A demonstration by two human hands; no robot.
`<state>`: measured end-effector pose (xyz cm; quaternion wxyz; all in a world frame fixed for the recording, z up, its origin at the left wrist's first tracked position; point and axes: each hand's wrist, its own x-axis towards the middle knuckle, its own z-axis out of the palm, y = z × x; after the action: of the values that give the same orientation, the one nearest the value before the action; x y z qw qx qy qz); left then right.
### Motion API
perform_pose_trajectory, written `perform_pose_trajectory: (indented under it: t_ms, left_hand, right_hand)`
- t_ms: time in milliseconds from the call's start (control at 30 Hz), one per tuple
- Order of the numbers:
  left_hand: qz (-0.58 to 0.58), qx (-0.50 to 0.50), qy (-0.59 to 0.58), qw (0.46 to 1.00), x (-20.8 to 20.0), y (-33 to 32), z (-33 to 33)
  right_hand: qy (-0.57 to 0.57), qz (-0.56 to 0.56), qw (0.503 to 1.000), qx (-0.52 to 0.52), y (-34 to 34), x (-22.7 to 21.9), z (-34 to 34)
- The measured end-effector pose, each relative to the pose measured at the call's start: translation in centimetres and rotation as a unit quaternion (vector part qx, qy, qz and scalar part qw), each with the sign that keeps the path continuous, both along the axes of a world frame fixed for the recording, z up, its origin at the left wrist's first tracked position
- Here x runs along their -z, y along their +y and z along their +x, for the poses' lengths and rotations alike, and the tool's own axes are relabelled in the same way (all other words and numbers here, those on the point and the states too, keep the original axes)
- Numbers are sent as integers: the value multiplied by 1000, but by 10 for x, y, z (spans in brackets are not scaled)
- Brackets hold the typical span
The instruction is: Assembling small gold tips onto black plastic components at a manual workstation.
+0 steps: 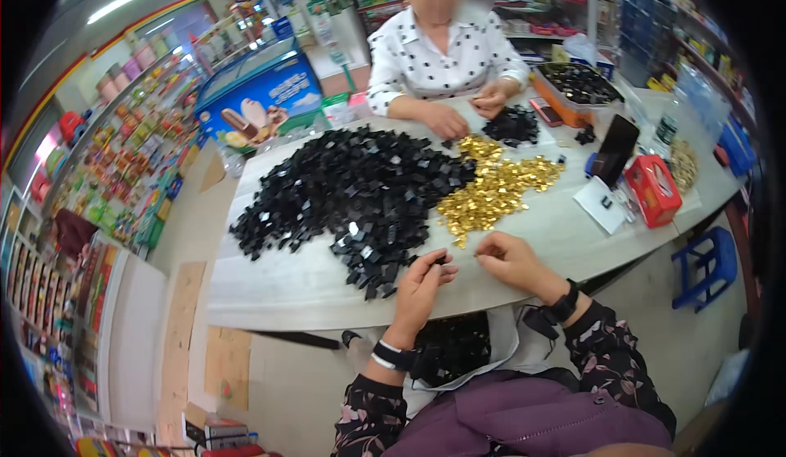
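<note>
Over the table's near edge, my left hand (419, 293) pinches a small black piece (440, 261) between thumb and fingers. To its right, my right hand (514, 264) is closed at the fingertips beside the near end of the gold pile; whatever it pinches is too small to name. A large heap of glossy black square pieces (352, 183) spreads to the left and beyond my left hand. Small shiny gold pieces (499, 185) lie heaped against its right side. Below my hands, an open pale bag (506, 338) on my lap contains more black pieces (450, 349).
Across the table (270, 297), a person (446, 56) handles pieces by a small black pile (512, 126). Toward the right stand an orange tub (565, 109), a propped phone (616, 148) and a red box (653, 191). A blue stool (706, 269) is on the floor at right.
</note>
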<state>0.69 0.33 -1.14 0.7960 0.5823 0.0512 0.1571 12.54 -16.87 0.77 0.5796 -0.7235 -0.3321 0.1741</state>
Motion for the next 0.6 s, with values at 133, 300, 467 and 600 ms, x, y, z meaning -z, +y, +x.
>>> perform_pose_trajectory:
  t_ms: [133, 300, 467, 600]
  left_hand:
    - [54, 12, 8, 998, -1, -1, -1]
    - [62, 26, 13, 998, -1, -2, 0]
    - [86, 32, 10, 996, 1, -4, 1]
    - [74, 33, -1, 997, 0, -8, 1]
  right_hand:
    - [2, 20, 1000, -15, 7, 3, -9]
    - [-29, -9, 999, -27, 7, 6, -10]
    - [24, 42, 998, -46, 13, 2, -12]
    - [34, 72, 995, -60, 21, 1, -17]
